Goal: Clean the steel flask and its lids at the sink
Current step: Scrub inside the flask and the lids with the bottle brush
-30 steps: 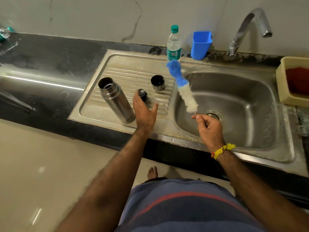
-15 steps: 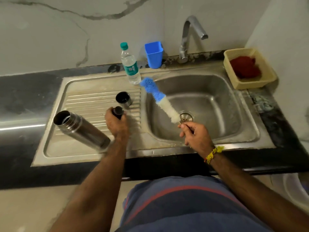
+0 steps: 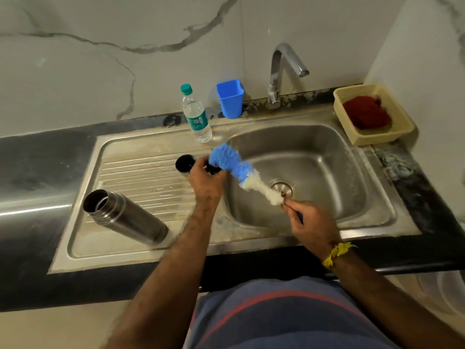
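While the left hand (image 3: 206,181) curls round the small black lid (image 3: 212,169) at the sink's (image 3: 377,222) left rim, the right hand (image 3: 310,222) pinches the thin handle of the bottle brush (image 3: 236,170) over the bowl. The blue tip of the brush touches the lid.

The lid is small and may be wet, so I think it could slip out and drop into the bowl near the drain (image 3: 282,189). The grip on the brush handle is thin too, so a hard scrub could twist the brush loose.

The steel flask (image 3: 125,219) leans open on the draining board, near the front left corner, close to the left arm. A bump from that arm could roll it. The cup lid (image 3: 185,164) stands just beside the left hand and could get knocked over. The water bottle (image 3: 197,117) stands at the back edge of the counter, near the brush tip, and a wide swing could hit it.
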The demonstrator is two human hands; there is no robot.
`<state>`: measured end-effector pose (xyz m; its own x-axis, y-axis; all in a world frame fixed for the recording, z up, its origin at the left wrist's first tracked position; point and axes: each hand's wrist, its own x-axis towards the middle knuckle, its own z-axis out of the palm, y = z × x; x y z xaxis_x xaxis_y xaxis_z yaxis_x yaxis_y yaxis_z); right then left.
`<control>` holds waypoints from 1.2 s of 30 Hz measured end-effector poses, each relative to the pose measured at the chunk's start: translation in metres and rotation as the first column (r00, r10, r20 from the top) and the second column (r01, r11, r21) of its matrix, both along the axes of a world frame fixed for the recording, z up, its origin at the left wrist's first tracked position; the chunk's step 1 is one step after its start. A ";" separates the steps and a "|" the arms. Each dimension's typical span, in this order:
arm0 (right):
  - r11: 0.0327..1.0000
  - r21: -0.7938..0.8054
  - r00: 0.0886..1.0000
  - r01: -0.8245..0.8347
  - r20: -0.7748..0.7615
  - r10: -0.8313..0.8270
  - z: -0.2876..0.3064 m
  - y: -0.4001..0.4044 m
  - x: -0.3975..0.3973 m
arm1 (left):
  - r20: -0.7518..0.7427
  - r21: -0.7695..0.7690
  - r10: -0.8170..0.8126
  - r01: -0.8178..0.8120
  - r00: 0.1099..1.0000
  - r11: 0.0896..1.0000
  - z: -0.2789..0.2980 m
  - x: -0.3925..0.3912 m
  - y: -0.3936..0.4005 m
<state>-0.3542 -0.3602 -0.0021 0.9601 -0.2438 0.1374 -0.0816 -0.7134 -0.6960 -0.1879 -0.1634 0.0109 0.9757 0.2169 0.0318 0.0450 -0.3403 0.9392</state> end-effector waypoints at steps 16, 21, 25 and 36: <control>0.998 0.003 0.997 -0.069 -0.027 0.069 0.003 -0.006 0.021 | -0.091 0.076 -0.030 0.037 0.995 0.996 0.013 0.012 -0.017; 0.999 0.054 0.999 -0.010 -0.034 0.012 0.005 -0.012 0.024 | -0.087 0.092 -0.133 0.141 0.987 0.986 0.007 0.011 -0.019; 0.998 0.055 0.999 -0.038 -0.031 0.040 0.007 -0.008 0.025 | -0.163 0.051 -0.056 0.065 0.985 0.997 0.002 0.018 -0.024; 0.987 0.150 0.998 0.058 0.026 -0.063 -0.002 -0.009 0.027 | -0.252 -0.790 -0.249 -0.050 0.935 0.611 0.016 0.011 -0.038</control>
